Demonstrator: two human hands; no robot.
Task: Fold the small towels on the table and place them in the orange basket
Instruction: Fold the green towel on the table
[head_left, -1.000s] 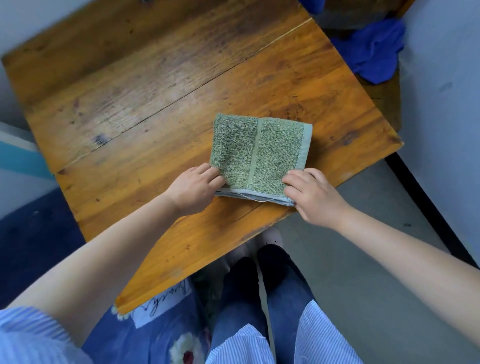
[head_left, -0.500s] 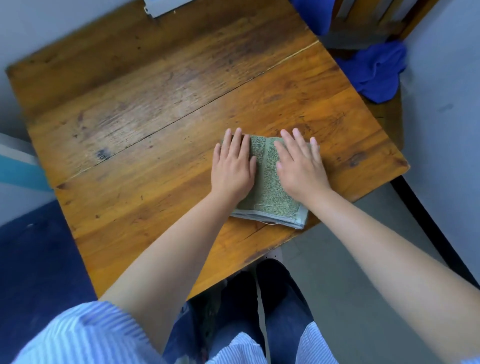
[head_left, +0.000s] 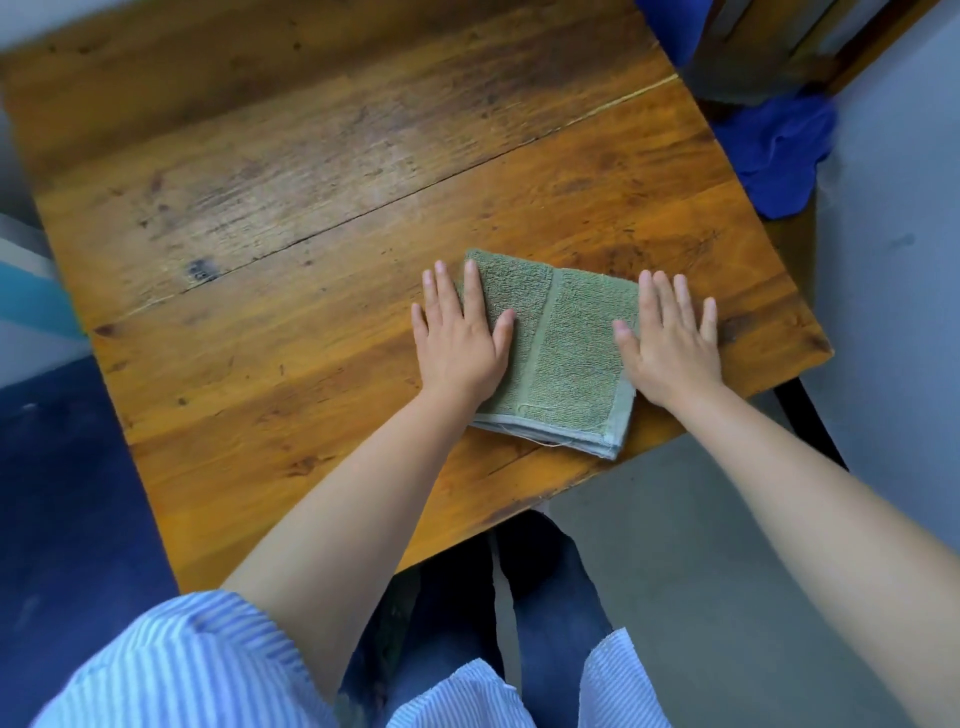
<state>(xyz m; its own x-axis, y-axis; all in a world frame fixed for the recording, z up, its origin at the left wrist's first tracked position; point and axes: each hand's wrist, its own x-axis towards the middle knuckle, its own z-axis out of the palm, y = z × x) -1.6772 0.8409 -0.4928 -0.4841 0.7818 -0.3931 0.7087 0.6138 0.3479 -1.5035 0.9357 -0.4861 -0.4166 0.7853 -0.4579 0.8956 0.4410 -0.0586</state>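
A green towel (head_left: 563, 353), folded into a small rectangle, lies flat on the wooden surface (head_left: 311, 218), in the right part of the frame and a little below the middle. Its near edge, where the pale hem layers are stacked, lies close to the near edge of the surface.

The left hand (head_left: 460, 343) rests palm down on the left side of the towel. Its fingers (head_left: 471, 283) are straight and slightly spread; the outer ones lie on the bare wood just beside the towel, and the thumb lies on the cloth. The right hand (head_left: 670, 345) rests palm down on the right side of the towel, with straight, slightly spread fingers that go over the right border onto the wood. Neither hand pinches or grips the cloth; both lie flat on it, and the middle band of the towel shows between them.

In the upper right of the frame, a blue cloth (head_left: 774, 150) lies beyond the corner of the surface, on something wooden that is only partly seen. At the bottom of the frame there are striped blue sleeves (head_left: 197, 665) and dark trousers (head_left: 545, 597).
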